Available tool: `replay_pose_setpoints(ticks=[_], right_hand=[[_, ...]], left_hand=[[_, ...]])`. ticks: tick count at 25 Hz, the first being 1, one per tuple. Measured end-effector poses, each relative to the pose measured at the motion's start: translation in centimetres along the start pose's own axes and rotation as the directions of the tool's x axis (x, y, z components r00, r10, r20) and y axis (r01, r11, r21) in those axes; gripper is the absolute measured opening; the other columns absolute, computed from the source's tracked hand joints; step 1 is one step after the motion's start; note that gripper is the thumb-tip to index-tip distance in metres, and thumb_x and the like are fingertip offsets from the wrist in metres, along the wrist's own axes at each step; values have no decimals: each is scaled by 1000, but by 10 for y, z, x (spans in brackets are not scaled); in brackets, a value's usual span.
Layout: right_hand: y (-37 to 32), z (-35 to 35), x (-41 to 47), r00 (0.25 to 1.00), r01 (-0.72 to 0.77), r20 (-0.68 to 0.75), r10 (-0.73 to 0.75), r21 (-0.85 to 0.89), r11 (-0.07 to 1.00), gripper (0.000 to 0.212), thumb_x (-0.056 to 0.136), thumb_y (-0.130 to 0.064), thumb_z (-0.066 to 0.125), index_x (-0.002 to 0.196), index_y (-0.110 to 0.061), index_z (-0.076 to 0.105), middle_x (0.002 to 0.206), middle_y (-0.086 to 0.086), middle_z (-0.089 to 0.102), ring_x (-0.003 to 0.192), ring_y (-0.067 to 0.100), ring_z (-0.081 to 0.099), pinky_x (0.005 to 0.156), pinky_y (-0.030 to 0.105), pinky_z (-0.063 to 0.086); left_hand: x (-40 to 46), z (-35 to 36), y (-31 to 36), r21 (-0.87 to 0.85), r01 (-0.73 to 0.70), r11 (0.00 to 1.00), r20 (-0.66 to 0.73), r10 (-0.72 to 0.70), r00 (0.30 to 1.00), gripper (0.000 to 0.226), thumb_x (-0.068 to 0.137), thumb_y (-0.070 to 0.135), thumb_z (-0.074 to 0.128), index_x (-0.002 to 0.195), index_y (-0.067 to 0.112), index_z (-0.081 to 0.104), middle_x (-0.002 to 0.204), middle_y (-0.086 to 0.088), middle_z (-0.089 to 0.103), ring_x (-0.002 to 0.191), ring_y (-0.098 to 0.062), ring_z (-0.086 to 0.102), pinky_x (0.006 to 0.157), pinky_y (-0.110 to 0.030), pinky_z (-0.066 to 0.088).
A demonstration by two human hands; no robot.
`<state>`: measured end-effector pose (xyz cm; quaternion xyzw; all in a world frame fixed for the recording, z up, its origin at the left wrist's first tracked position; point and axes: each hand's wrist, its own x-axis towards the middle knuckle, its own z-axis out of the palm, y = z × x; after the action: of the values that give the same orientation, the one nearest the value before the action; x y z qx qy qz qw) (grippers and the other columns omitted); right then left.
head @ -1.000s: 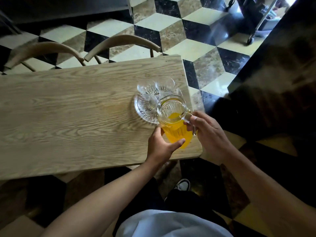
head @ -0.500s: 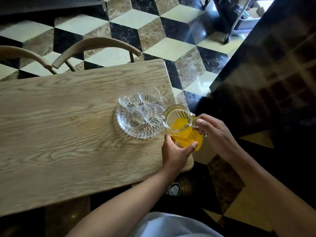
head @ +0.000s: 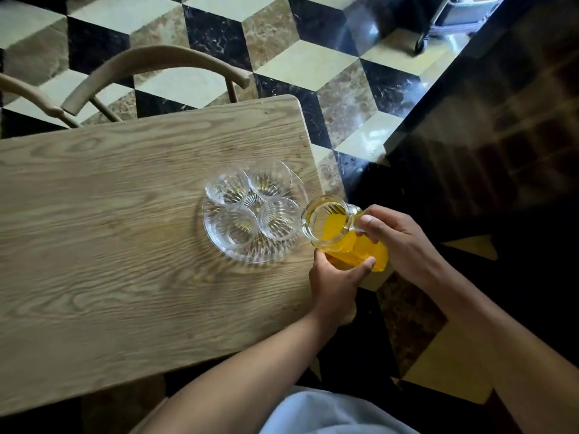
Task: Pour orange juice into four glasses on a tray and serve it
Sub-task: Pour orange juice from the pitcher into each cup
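A glass pitcher (head: 332, 228) of orange juice is tilted to the left, its spout close to the nearest glass (head: 279, 218). My right hand (head: 394, 238) grips its handle and my left hand (head: 336, 278) supports its base from below. Several empty clear glasses stand together on a round ribbed glass tray (head: 250, 255) near the right end of the wooden table (head: 109, 245). The juice sits up near the pitcher's rim, and no stream shows.
Two curved wooden chair backs (head: 150, 62) stand behind the table's far edge. A dark counter (head: 501, 136) runs along the right. A wheeled cart (head: 454, 20) stands at the top right on the patterned tile floor.
The pitcher has moved from in front of the tray to its right side and tilted over further toward the glasses. Both hands stayed on it.
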<state>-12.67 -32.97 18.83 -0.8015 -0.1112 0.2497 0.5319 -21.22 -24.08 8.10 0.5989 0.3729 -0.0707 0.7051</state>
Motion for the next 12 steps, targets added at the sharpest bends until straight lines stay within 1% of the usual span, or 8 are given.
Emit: replay_pose_setpoints(ticks=[2,4,5,7,9,10,11,12], right_hand=[[0,-5,5,1000,-7,18,7,-22,1000,25,94,-29,53,80,-12,66,68,-20,62,66,-4,54,64,11,41],[0,-8,12,999,-22,35,23,-28,999,30,93,-31,53,83,-7,67,71,-16,63,67,-5,56,64,10,41],[0,-9,15,999,-24,45,26,-35,999,31,93,-32,53,84,-6,67,73,-13,64,68,-6,56,64,11,42],[-1,-10,21,998,-35,58,38,-52,998,30,93,-35,53,82,-10,67,75,-9,65,70,-2,56,66,16,43],[0,-10,27,997,-54,58,58,-68,996,30,92,-38,53,80,-14,67,76,-3,65,74,6,57,69,28,43],[-1,-10,29,996,-64,58,68,-78,995,31,92,-39,53,79,-15,67,77,3,65,74,10,56,69,33,43],[-3,-8,32,995,-75,58,80,-89,993,31,92,-41,53,78,-16,67,78,9,66,74,13,55,68,35,42],[-5,-7,35,994,-86,57,93,-105,991,31,92,-41,54,77,-17,67,78,9,67,72,12,55,67,35,42]], left_hand=[[0,8,4,-61,46,997,6,-46,999,68,63,24,97,122,22,63,109,2,77,95,-8,75,74,-17,58],[4,17,3,-106,73,992,-12,-74,997,69,60,26,97,121,23,65,109,1,78,98,-12,76,82,-29,63],[6,21,1,-120,82,989,-24,-86,996,70,58,27,98,120,23,67,109,1,79,98,-13,77,85,-33,64],[8,26,3,-146,99,984,-44,-106,993,66,58,24,98,117,22,69,105,1,80,94,-14,78,82,-31,64],[10,30,4,-202,125,971,-40,-135,990,62,61,18,97,117,20,69,104,-1,81,91,-15,78,78,-30,64],[10,31,5,-232,137,963,-32,-148,988,61,63,14,96,117,18,69,104,-3,81,89,-14,78,76,-29,63],[11,32,6,-251,150,956,-30,-163,986,59,64,11,95,117,15,69,104,-6,81,84,-13,77,73,-28,62],[11,32,8,-264,159,951,-31,-174,984,58,65,8,94,117,12,69,103,-8,81,80,-12,76,70,-26,60]])
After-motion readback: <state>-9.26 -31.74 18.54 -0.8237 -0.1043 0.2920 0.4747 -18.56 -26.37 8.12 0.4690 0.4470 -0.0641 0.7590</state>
